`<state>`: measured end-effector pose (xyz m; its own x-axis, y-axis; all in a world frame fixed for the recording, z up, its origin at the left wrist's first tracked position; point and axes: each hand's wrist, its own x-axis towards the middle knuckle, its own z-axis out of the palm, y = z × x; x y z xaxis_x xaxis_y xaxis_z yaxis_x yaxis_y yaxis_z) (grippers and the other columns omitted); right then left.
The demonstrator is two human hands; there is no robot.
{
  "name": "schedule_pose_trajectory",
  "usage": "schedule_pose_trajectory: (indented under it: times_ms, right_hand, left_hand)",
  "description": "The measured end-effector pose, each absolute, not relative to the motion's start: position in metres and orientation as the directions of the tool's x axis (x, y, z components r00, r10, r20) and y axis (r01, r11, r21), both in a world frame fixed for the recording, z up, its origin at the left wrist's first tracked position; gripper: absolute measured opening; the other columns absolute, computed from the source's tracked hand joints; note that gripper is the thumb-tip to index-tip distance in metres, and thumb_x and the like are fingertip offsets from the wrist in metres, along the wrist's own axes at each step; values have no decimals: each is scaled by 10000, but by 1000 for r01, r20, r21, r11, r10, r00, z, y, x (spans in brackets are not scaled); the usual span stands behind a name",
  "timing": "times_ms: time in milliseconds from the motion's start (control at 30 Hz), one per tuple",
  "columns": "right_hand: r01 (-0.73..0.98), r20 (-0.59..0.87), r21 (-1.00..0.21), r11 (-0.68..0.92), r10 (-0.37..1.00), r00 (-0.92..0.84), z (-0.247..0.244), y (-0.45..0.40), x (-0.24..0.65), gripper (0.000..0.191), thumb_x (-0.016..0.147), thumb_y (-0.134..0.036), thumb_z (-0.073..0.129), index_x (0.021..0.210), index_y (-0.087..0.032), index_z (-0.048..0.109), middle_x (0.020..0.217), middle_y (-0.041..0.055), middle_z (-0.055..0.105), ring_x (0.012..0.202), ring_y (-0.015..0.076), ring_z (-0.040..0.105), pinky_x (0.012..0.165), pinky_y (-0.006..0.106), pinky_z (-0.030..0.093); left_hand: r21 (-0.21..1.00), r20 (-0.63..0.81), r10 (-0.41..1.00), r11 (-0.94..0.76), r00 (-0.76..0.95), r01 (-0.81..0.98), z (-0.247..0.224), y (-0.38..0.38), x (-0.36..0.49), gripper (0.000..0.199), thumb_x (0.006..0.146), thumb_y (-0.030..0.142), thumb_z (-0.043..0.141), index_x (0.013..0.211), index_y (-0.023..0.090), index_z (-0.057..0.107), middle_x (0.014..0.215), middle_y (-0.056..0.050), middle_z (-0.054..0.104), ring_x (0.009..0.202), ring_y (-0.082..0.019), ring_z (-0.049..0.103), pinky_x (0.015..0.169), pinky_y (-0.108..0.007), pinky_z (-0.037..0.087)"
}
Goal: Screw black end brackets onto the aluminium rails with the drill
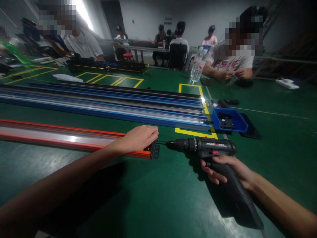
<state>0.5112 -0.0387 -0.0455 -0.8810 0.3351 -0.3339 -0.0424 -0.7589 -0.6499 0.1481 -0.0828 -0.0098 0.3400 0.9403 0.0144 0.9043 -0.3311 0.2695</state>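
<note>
1. Two hands are at work. The R hand (220,170) is wrapped round the fat grip of a black cordless drill (215,147). Prob. heavy, hard & chunky, so best held by that grip, w/ the long bit (162,142) kept straight.
2. The L hand (141,138) lies on the R end of an orange-edged metal rail (74,138), fingers bent down. Can't tell if it pinches anything, b/c the fingertips are hidden.
3. The rail is flat on the green tabletop (160,198), nearer than the blue rails (123,112). It looks long, stiff & smooth, so it may slide or swing. Best to press near the end, w/ skin away from the bit.
4. The black end plate (155,152) is at the rail's R end, near the bit tip. It looks thin & small; hold it by its edges.
</note>
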Motion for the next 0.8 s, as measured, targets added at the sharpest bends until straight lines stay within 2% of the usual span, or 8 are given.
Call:
schedule_pose_trajectory:
  times_ms: [800]
  right_hand:
    - [-24, -354, -681, -732, 358, -864, -50, -38, 513, 343, 923, -389, 665, 1033, -82, 771, 811, 80, 677, 455, 44, 512, 591, 217, 534]
  left_hand:
    - [252, -22, 935, -337, 353, 907, -10, -83, 146, 391, 1061, 372, 268, 881, 201, 570, 891, -49, 664, 774, -187, 591, 683, -312, 357]
